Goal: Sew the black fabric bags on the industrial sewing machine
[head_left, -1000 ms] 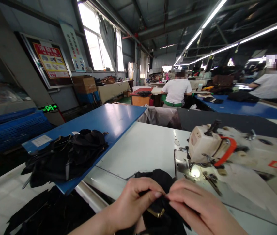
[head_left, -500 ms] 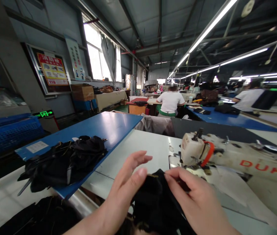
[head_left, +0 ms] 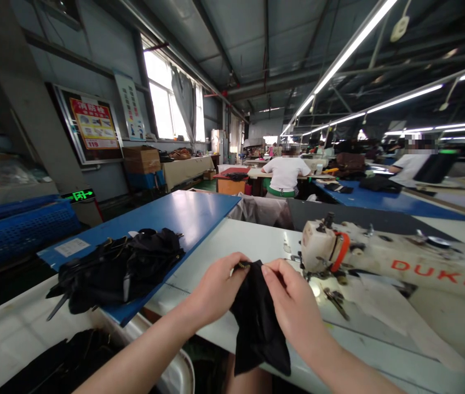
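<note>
left hand and right hand each in a pinching grip clamped on the top edge of black fabric piece, held hanging above white tabletop, just left of sewing machine, black fabric pile well left of it

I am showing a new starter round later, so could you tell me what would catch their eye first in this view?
Front and centre, the left hand and right hand pinch the top edge of a black fabric piece, which hangs down over the white table. Just right of them lies a cream sewing machine with red lettering and an orange guard. To the left, a heap of black pieces sits on a blue table.
</note>
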The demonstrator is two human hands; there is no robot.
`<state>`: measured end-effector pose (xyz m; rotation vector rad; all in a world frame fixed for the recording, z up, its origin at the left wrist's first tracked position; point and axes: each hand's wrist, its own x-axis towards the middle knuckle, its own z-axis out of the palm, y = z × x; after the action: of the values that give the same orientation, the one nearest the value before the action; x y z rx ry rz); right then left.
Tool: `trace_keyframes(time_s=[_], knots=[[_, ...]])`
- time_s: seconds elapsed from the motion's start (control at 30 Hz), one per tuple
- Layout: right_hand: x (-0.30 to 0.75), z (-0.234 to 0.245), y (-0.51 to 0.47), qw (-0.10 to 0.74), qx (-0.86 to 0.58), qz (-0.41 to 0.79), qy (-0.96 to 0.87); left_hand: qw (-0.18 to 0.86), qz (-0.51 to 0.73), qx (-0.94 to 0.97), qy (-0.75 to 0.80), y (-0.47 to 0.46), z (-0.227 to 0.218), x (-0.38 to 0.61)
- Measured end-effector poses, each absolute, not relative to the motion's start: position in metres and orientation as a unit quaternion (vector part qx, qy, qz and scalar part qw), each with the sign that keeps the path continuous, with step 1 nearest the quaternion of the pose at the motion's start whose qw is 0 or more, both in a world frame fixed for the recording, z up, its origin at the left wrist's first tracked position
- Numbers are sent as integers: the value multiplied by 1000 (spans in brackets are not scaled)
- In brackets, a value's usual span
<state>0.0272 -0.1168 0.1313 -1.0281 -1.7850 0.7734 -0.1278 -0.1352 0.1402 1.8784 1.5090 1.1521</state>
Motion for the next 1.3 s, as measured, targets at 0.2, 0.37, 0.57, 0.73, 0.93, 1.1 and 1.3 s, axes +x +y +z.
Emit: trace_keyframes(time_s=[0.2,0.37,0.57,0.73,0.93,1.1,1.3], knots=[[34,135,-119,431,-391,382,-718,245,365,737,514,-135,151,-132],[45,133,-118,397,-389,443,-703,210,308,785,495,-136,164,-130],[49,131,-118,415,-409,511,-632,210,277,820,455,-123,176,-128],[33,119,-118,491,-397,588,-505,202,220,843,447,-101,188,-130],[-9,104,-106,554,-351,676,-335,138,115,867,465,-66,215,-131],[-16,59,-82,576,-411,656,-264,85,70,882,457,-38,168,-115],[34,-11,-62,591,-505,580,-242,263,272,820,430,-22,47,-81]])
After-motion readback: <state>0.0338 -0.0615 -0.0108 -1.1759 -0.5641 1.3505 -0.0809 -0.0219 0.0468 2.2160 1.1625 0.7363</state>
